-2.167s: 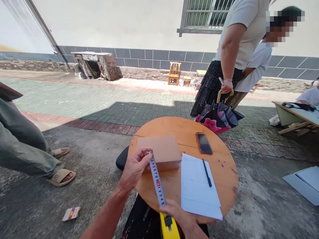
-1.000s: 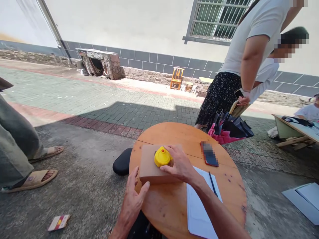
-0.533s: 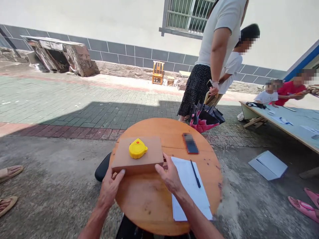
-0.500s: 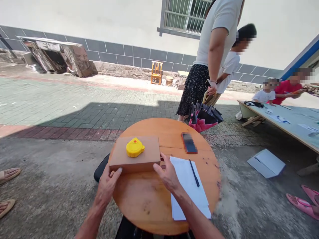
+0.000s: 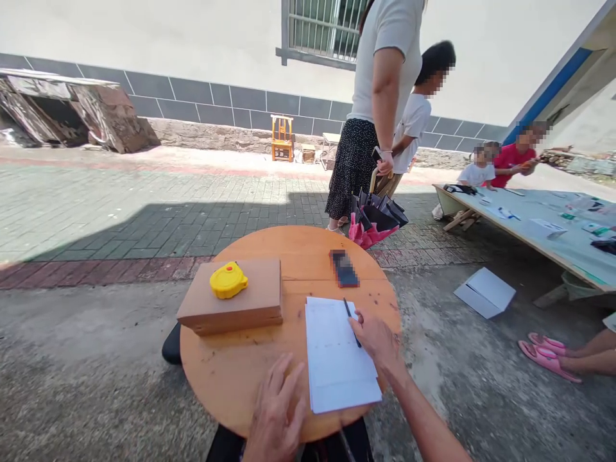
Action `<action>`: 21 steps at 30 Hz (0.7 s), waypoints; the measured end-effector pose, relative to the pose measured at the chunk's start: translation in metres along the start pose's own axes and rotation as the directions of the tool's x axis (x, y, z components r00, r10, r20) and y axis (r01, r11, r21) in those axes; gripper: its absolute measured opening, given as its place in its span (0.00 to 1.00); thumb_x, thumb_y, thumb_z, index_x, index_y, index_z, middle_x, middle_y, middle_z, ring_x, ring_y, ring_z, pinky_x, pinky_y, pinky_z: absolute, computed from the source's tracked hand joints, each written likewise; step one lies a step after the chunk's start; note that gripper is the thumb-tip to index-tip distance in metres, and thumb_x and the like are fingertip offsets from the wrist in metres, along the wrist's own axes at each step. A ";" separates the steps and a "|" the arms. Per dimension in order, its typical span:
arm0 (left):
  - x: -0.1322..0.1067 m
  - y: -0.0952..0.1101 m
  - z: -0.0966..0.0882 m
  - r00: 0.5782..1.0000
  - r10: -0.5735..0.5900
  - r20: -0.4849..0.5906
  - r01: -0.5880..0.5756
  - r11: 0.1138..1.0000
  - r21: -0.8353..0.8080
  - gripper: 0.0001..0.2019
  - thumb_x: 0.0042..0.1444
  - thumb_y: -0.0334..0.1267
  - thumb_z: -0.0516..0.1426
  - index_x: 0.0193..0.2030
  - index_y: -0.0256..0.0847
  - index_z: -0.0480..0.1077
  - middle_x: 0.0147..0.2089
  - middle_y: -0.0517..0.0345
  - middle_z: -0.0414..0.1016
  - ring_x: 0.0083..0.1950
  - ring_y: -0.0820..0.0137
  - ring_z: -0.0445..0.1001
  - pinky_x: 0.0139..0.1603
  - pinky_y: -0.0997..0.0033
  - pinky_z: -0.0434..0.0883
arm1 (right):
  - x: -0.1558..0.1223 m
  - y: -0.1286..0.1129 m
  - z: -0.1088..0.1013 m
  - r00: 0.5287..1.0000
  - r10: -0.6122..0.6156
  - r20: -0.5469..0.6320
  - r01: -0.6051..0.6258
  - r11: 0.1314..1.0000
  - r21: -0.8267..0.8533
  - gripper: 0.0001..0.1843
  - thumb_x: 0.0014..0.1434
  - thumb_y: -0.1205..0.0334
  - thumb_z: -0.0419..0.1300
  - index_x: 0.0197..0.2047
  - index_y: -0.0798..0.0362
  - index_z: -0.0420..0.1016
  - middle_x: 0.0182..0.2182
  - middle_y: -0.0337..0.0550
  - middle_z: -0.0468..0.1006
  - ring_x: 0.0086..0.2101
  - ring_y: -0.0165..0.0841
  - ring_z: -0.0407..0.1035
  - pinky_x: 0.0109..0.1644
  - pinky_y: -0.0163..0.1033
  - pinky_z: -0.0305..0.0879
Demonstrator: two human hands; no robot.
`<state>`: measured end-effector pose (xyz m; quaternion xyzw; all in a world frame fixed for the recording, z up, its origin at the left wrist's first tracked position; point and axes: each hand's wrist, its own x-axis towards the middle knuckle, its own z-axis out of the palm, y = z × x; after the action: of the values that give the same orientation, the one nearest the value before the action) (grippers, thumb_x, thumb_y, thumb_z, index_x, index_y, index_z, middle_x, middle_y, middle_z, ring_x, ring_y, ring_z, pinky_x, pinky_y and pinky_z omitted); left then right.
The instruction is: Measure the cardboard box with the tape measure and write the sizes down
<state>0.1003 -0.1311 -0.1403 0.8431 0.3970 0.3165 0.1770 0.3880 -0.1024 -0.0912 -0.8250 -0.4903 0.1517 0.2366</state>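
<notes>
Left hand [image 5: 276, 410] lies flat and spread, bracing on the table [image 5: 231, 372]; right hand [image 5: 379, 337] touches the pen [image 5: 347, 308] on the paper [image 5: 337, 366], grip unclear.

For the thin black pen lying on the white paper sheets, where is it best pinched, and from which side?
Pinch the thin black pen at mid-barrel, from above, probably: it lies flat and slanted on the white paper sheets, its near end by the right hand.
</notes>
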 end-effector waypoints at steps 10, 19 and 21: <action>0.020 0.022 0.047 0.922 0.252 0.293 -0.322 0.920 0.223 0.27 0.57 0.42 0.58 0.64 0.46 0.62 0.69 0.47 0.59 0.68 0.51 0.59 0.62 0.44 0.64 | -0.012 0.007 -0.006 0.998 -0.061 0.009 0.058 0.977 0.203 0.22 0.61 0.63 0.48 0.57 0.54 0.70 0.46 0.51 0.78 0.45 0.43 0.71 0.48 0.44 0.62; 0.005 0.014 0.025 0.912 0.325 0.251 -0.393 0.867 0.306 0.21 0.63 0.45 0.54 0.62 0.47 0.64 0.69 0.52 0.60 0.67 0.56 0.60 0.61 0.50 0.65 | -0.046 0.028 -0.035 0.996 -0.080 0.048 0.014 0.640 0.768 0.21 0.58 0.53 0.56 0.52 0.54 0.71 0.31 0.42 0.76 0.28 0.34 0.71 0.36 0.39 0.68; 0.003 0.015 0.025 0.915 0.319 0.248 -0.388 0.865 0.318 0.21 0.63 0.45 0.54 0.63 0.47 0.64 0.69 0.51 0.60 0.68 0.55 0.59 0.62 0.50 0.65 | -0.052 0.027 -0.033 0.999 -0.050 -0.018 0.041 0.511 0.859 0.20 0.54 0.55 0.64 0.49 0.51 0.72 0.30 0.39 0.76 0.27 0.31 0.70 0.37 0.38 0.68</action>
<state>0.1273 -0.1390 -0.1490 0.9455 0.2680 0.1847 -0.0054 0.3992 -0.1671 -0.0767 -0.5866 -0.3738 0.3717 0.6149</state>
